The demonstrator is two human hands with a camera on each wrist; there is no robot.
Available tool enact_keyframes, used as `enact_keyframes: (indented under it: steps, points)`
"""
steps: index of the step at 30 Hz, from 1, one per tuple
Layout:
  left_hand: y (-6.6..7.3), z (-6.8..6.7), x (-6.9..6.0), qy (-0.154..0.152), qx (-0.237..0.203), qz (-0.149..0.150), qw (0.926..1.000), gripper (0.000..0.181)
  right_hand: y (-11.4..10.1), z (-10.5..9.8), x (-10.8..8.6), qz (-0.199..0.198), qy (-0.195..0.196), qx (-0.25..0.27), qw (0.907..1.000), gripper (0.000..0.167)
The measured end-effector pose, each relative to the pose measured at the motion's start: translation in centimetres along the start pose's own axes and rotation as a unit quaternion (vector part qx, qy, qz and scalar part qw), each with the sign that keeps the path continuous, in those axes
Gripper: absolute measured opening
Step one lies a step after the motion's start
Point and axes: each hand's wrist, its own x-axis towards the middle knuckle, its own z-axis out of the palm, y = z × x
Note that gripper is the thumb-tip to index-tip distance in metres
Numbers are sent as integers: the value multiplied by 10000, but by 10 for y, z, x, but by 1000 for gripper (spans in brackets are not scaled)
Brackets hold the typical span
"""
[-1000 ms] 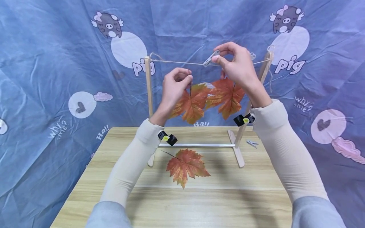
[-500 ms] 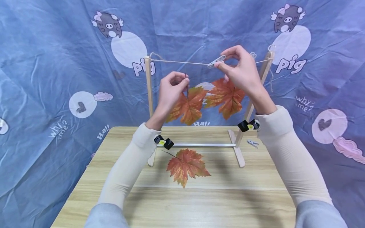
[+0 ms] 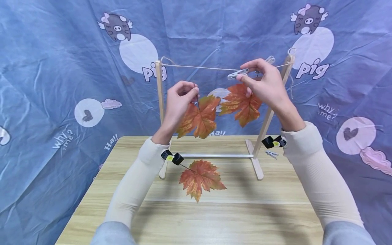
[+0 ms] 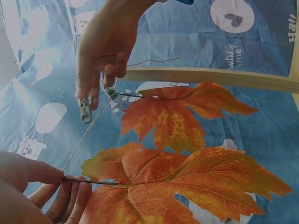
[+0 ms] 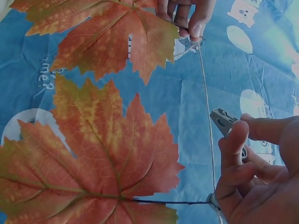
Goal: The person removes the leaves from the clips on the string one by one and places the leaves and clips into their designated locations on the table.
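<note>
My left hand pinches the dark stem of an orange maple leaf, which hangs below the fingers. In my right hand a grey clothespin is held between thumb and fingers, in front of and slightly below the twine. Another maple leaf hangs from the twine by its stem, fastened with a second clothespin that is partly behind my right hand. In the right wrist view, the held clothespin is beside the twine, apart from the leaf stems.
The twine runs between two wooden posts of a stand with a white crossbar. A third maple leaf lies on the wooden table. Near the right foot lies a loose clothespin. A printed blue cloth hangs behind.
My left hand has moved left and down with its leaf. My right hand has shifted right and down, carrying the clothespin along.
</note>
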Motion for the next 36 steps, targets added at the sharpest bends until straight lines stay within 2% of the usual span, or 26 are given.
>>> enact_keyframes:
  steps: [6,11,14,19,29,36]
  points:
    - [-1,-8,-4,-11,-137,44,9999,12,9,-5,-6,143,-44,-98,9998,39]
    - [-3,-14,-7,40,-259,-51,9996,1,15,-9,-13,61,-91,-120,9999,38]
    - [-6,-18,-8,70,-323,-102,9994,7,19,-12,-17,79,-104,-91,9999,34]
    - [-8,-24,-10,122,-348,-143,9992,3,24,-15,-21,163,-138,-173,9996,32]
    - [-16,-36,-18,145,-403,-459,9980,11,38,-21,-30,232,-262,-370,9987,37]
    - [-23,-41,-23,174,-619,-610,9961,3,47,-23,-36,282,-283,-372,9985,34]
